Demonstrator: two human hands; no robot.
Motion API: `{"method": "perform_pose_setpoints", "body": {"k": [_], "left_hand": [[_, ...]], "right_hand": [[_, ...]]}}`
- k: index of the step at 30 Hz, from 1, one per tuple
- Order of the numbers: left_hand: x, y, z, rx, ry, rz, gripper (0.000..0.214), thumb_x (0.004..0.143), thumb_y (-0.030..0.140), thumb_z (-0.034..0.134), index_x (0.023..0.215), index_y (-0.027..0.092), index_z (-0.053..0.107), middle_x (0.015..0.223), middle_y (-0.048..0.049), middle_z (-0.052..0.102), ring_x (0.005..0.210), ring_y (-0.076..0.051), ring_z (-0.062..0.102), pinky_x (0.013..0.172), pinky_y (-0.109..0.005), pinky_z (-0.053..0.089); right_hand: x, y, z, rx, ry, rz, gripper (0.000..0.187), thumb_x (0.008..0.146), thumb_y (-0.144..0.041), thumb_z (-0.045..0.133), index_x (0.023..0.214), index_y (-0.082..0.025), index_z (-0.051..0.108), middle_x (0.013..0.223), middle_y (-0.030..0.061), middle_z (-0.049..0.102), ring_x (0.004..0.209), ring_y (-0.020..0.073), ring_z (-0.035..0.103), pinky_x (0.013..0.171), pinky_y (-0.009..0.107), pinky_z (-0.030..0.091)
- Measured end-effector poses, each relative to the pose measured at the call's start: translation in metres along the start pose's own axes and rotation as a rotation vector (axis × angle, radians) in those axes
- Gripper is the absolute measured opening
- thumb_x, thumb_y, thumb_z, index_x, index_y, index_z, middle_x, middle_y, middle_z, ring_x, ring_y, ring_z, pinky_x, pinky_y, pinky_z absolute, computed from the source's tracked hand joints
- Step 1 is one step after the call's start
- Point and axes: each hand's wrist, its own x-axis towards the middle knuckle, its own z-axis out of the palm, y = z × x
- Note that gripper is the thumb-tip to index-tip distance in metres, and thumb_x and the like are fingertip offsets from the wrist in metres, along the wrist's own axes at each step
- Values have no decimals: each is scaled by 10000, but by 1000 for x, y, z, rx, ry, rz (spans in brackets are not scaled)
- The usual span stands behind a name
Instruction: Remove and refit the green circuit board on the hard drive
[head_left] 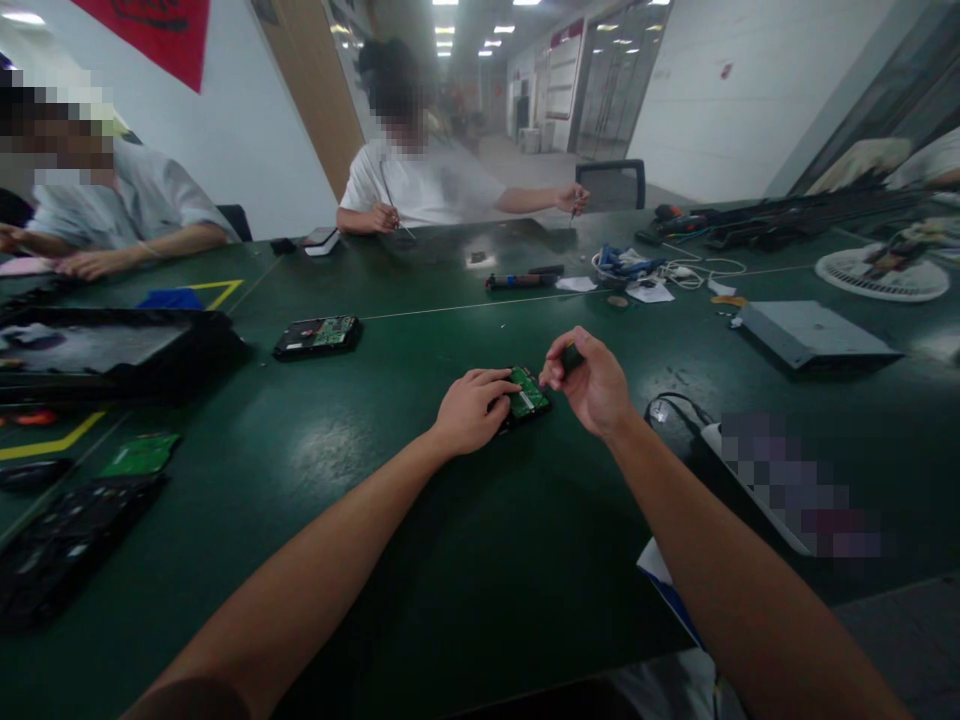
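Observation:
A hard drive (pixel 529 392) lies on the green table in front of me, its green circuit board facing up. Across its left part rests my left hand (pixel 474 408), fingers over the board and thumb at the near side, gripping it and hiding that part. Just beyond the drive's right end, my right hand (pixel 589 383) is raised with curled fingers. A small dark shape shows within those fingers, too unclear to name. Further left on the table lies a second hard drive (pixel 317 337) with a partly green top.
At left are a large black casing (pixel 120 350), a green circuit board (pixel 142 455) and a black part (pixel 67 545). To the right lie a grey metal box (pixel 817 333), a power strip (pixel 780 490), cables (pixel 690 268) and a white round grille (pixel 881 275). Two people sit across the table.

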Motion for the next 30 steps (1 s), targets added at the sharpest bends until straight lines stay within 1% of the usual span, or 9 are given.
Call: {"method": "perform_pose_setpoints", "body": {"k": [8, 12, 16, 20, 27, 30], "left_hand": [[-1, 0, -2, -6, 0, 1, 316, 1025, 363, 550, 1279, 290, 723, 1486, -36, 630, 1372, -292, 552, 1139, -547, 463], [1, -5, -7, -9, -65, 87, 344, 1049, 300, 483, 1335, 264, 672, 1513, -55, 605, 1412, -271, 530, 1188, -527, 423], [3, -8, -12, -5, -101, 154, 334, 1039, 266, 489, 1344, 228, 621, 1463, -81, 640, 1426, -258, 528, 1226, -517, 382], [5, -7, -14, 23, -112, 182, 321, 1051, 294, 489, 1322, 223, 646, 1484, -94, 623, 1433, -261, 526, 1238, -521, 363], [5, -5, -16, 35, -105, 189, 326, 1045, 318, 511, 1306, 245, 692, 1488, -91, 617, 1413, -285, 535, 1206, -547, 400], [5, -6, -14, 47, -91, 188, 330, 1044, 313, 513, 1317, 244, 685, 1480, -86, 622, 1417, -283, 526, 1206, -538, 406]], "right_hand": [[0, -1, 1, -5, 6, -6, 407, 966, -585, 612, 783, -234, 705, 602, -29, 533, 546, 127, 529, 657, 318, 519], [0, -1, 1, -19, 13, 3, 415, 949, -614, 623, 791, -238, 698, 608, -30, 534, 553, 133, 530, 670, 328, 529], [-1, 0, 1, -12, 18, -7, 401, 957, -601, 617, 797, -241, 692, 614, -34, 527, 552, 128, 523, 671, 325, 526], [-2, 1, 3, 1, 6, -20, 382, 974, -566, 607, 794, -242, 697, 615, -34, 520, 550, 124, 518, 674, 326, 523], [-2, 2, 4, -4, 31, -16, 405, 961, -603, 607, 786, -248, 689, 610, -34, 510, 549, 129, 509, 659, 327, 514], [-2, 2, 4, -3, 33, -30, 405, 963, -602, 601, 786, -249, 690, 611, -32, 506, 551, 132, 510, 652, 327, 508]]}}
